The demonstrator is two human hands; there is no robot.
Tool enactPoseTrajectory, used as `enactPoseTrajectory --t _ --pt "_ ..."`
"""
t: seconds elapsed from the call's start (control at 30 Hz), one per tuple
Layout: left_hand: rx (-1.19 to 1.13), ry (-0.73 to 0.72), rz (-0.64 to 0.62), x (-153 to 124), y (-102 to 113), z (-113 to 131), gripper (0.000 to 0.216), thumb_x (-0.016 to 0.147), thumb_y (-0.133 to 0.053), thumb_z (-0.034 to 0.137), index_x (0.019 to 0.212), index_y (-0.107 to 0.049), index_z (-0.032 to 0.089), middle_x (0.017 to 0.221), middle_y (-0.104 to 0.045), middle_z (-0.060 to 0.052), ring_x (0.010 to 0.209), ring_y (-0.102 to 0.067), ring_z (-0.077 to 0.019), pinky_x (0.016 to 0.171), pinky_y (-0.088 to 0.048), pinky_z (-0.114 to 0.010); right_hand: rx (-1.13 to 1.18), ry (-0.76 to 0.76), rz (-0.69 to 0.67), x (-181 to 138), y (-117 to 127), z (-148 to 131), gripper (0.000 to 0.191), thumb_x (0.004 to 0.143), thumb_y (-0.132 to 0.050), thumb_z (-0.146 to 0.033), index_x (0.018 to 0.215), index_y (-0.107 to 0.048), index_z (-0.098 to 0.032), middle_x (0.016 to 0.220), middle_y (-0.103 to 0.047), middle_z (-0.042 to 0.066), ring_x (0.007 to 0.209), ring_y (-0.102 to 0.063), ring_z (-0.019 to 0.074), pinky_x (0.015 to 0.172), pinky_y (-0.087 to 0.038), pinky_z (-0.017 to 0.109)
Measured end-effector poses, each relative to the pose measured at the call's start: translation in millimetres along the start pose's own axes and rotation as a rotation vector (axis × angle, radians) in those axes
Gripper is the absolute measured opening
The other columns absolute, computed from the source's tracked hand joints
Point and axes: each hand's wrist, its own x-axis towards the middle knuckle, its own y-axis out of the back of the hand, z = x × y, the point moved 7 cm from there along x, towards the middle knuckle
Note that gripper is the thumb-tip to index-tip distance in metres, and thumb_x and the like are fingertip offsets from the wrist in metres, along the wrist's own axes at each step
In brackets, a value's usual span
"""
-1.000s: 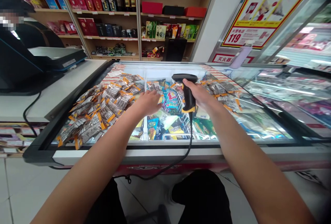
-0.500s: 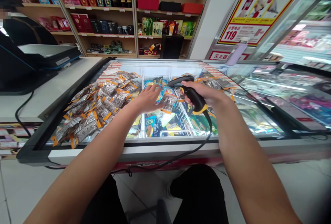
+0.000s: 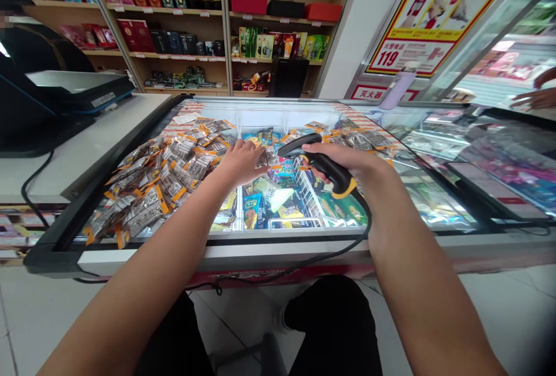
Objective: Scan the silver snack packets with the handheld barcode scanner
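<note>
My right hand [image 3: 347, 163] is wrapped round the handle of a black and yellow barcode scanner [image 3: 319, 163], whose head tilts down and left over the glass lid of a chest freezer [image 3: 278, 248]. My left hand [image 3: 240, 163] is closed on a small silver and orange snack packet [image 3: 264, 159], held just under the scanner's head. A large heap of the same packets [image 3: 160, 176] lies on the glass to the left of that hand. A smaller scatter of packets [image 3: 360, 139] lies beyond my right hand.
A white counter [image 3: 87, 156] with a black till screen [image 3: 39, 115] stands at the left. The scanner's black cable [image 3: 304, 263] hangs over the freezer's front edge. Shelves of goods [image 3: 208, 22] line the back wall. Another person's hand [image 3: 536, 98] reaches over a glass case at the right.
The scanner has tipped from upright to pointing down and left. My left hand picked a packet from the pile and now holds it under the scanner. Another person's hand appeared at the right.
</note>
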Motion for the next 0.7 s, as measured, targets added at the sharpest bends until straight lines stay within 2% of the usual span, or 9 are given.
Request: enactPoseTrajectory --t 0.2,0.47,0.7 --pt "0.013 0.024 0.007 0.5 -0.8 1.0 0.061 0.101 -0.055 0.056 0.153 -0.051 0.024 0.152 -0.055 -0.018 0.145 -0.041 -0.0393 0.116 -0.041 -0.054 -0.045 -0.028 -0.029 -1.8 -9.2 -1.6 0.041 0.095 -0.068 -0.059 0.084 -0.07 -0.019 0.059 -0.062 0.008 0.046 -0.054 0.0183 0.041 -0.046 0.031" --pt "0.012 0.04 -0.001 1.5 -2.7 -0.2 0.064 0.102 -0.051 0.061 0.154 -0.05 0.025 0.151 -0.054 -0.018 0.146 -0.04 -0.0409 0.116 -0.04 -0.054 -0.053 -0.019 -0.054 -5.8 -10.8 -3.4 0.04 0.096 -0.065 -0.056 0.078 -0.067 -0.02 0.058 -0.06 0.008 0.047 -0.054 0.0179 0.042 -0.047 0.03" --pt "0.042 0.069 0.027 -0.3 -0.1 2.0 0.066 0.099 -0.056 0.064 0.151 -0.051 0.024 0.148 -0.055 -0.019 0.141 -0.044 -0.0408 0.115 -0.042 -0.054 -0.075 -0.002 -0.065 -4.6 -4.8 -0.2 0.045 0.093 -0.067 -0.064 0.081 -0.068 -0.021 0.059 -0.063 0.008 0.047 -0.056 0.0187 0.04 -0.047 0.03"
